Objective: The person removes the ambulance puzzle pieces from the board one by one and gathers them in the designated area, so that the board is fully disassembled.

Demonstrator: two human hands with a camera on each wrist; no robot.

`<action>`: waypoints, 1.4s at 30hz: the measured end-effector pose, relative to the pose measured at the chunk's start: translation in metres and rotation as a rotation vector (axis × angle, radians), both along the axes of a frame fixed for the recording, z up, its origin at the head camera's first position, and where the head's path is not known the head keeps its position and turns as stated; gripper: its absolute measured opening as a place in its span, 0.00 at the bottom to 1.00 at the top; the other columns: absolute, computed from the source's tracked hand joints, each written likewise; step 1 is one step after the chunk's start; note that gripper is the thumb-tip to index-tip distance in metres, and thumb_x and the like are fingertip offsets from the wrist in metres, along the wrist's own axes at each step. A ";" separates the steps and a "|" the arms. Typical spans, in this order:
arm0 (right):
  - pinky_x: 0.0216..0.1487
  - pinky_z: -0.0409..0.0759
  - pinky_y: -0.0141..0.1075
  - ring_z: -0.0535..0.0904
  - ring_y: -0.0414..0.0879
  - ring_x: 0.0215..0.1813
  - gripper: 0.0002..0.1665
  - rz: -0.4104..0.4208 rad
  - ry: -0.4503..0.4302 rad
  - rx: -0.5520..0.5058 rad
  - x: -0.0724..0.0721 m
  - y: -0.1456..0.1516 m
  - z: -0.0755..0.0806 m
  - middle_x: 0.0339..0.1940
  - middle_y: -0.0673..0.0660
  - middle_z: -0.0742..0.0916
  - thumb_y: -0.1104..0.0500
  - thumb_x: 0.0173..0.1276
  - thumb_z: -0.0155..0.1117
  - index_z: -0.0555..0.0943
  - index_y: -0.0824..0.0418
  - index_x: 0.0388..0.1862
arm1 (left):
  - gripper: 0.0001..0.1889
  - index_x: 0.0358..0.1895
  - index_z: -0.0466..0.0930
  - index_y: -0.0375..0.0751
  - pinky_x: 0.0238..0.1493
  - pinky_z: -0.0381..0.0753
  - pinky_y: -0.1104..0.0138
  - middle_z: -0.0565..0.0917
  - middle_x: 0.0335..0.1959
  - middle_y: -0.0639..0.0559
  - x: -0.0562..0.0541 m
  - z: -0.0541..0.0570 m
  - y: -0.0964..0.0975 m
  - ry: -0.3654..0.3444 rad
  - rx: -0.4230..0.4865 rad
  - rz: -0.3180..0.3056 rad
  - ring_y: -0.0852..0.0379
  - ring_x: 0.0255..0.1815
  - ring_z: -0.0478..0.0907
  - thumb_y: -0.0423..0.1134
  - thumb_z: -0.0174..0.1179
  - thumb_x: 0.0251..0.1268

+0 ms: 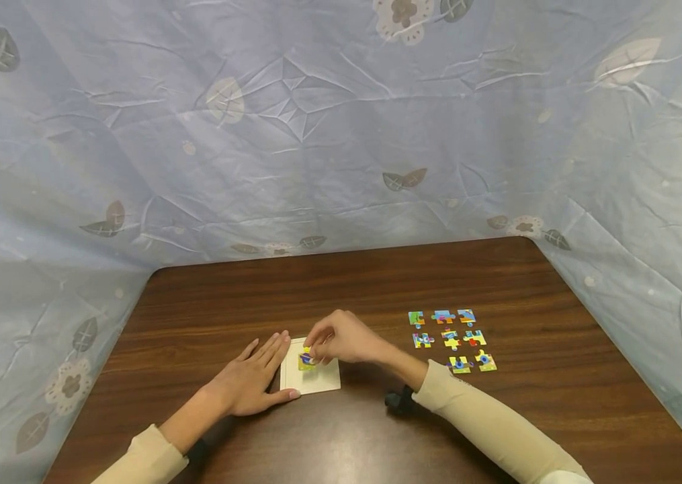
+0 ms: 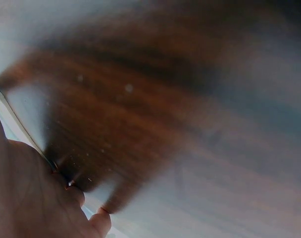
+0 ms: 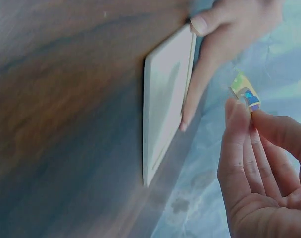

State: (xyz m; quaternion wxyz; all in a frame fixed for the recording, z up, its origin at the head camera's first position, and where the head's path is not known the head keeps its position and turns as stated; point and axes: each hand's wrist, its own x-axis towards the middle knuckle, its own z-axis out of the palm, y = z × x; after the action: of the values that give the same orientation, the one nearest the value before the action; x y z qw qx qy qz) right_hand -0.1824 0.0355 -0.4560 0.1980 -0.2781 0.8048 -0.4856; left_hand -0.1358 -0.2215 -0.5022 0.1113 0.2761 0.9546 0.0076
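A colourful jigsaw puzzle piece (image 1: 306, 363) is pinched between the thumb and fingers of my right hand (image 1: 343, 339). In the right wrist view the same piece (image 3: 246, 91), green, yellow and blue, is held up off the pale square puzzle board (image 3: 168, 94). My left hand (image 1: 250, 383) lies palm down on the table, its fingers stretched out. Its thumb and fingertips touch the left side of the board (image 1: 321, 384), which has a raised rim. The left wrist view is blurred, with part of that hand (image 2: 31, 198) along its lower left.
Several loose puzzle pieces (image 1: 451, 339) lie spread in rough rows to the right on the dark wooden table (image 1: 244, 296). A pale blue patterned cloth (image 1: 316, 134) hangs behind and at both sides. The right forearm crosses in front of the pieces' near side.
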 end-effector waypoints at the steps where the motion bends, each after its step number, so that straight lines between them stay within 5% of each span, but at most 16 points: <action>1: 0.39 0.92 0.51 0.93 0.54 0.33 0.06 -0.006 -0.004 -0.010 -0.002 0.003 0.001 0.31 0.55 0.94 0.69 0.67 0.70 0.91 0.60 0.38 | 0.57 0.87 0.42 0.40 0.88 0.51 0.43 0.46 0.89 0.44 0.000 0.000 0.000 0.002 0.000 0.001 0.46 0.90 0.47 0.82 0.37 0.70; 10: 0.42 0.92 0.53 0.92 0.54 0.34 0.04 -0.047 -0.033 -0.033 -0.010 0.035 0.011 0.34 0.59 0.93 0.68 0.68 0.71 0.89 0.64 0.40 | 0.58 0.87 0.41 0.40 0.88 0.50 0.42 0.45 0.89 0.44 0.001 0.001 0.000 0.000 0.010 0.008 0.46 0.90 0.45 0.82 0.37 0.70; 17: 0.44 0.91 0.57 0.91 0.66 0.39 0.05 -0.095 -0.046 -0.022 -0.013 0.073 0.022 0.34 0.59 0.93 0.67 0.69 0.70 0.89 0.63 0.42 | 0.57 0.87 0.40 0.41 0.88 0.49 0.43 0.44 0.90 0.45 0.001 0.001 0.000 -0.002 0.004 0.003 0.46 0.91 0.44 0.82 0.36 0.71; 25: 0.41 0.91 0.55 0.90 0.61 0.35 0.04 -0.141 0.014 0.047 -0.016 0.124 0.029 0.32 0.57 0.93 0.64 0.69 0.73 0.91 0.60 0.41 | 0.57 0.87 0.39 0.41 0.88 0.48 0.43 0.43 0.90 0.45 0.000 0.002 -0.001 -0.008 -0.004 0.002 0.47 0.91 0.43 0.82 0.36 0.71; 42: 0.39 0.92 0.45 0.91 0.56 0.36 0.06 -0.157 -0.145 0.122 0.009 0.194 0.001 0.35 0.62 0.93 0.67 0.71 0.69 0.88 0.69 0.43 | 0.58 0.87 0.37 0.42 0.89 0.46 0.43 0.41 0.90 0.45 0.000 0.002 0.001 -0.048 -0.008 0.007 0.47 0.91 0.41 0.82 0.35 0.70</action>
State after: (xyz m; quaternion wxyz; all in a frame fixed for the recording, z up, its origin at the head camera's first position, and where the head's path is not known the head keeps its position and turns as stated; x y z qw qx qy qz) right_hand -0.1736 0.2291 -0.4546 0.2336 -0.1656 0.8358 -0.4684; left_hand -0.1362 -0.2209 -0.4999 0.1354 0.2719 0.9527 0.0109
